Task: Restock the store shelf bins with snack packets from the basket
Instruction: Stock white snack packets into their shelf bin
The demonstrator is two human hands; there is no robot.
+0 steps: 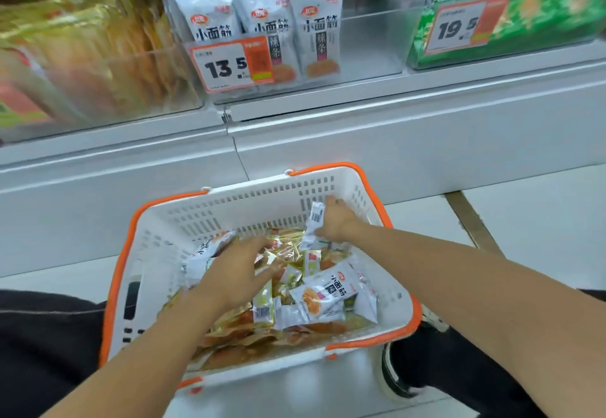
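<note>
Left hand (234,273) rests open on basket (157,240) packets; right hand (334,222) pinches white packet (315,226) upright, long axis vertical.

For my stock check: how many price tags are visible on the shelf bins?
2. One price tag, reading 13.5, is on the middle bin; another price tag, reading 19.5, is on the right bin. The blurred left bin may hide more.

Packets (331,296) lie in the basket (164,234) before the shelf bins (370,57)
</note>
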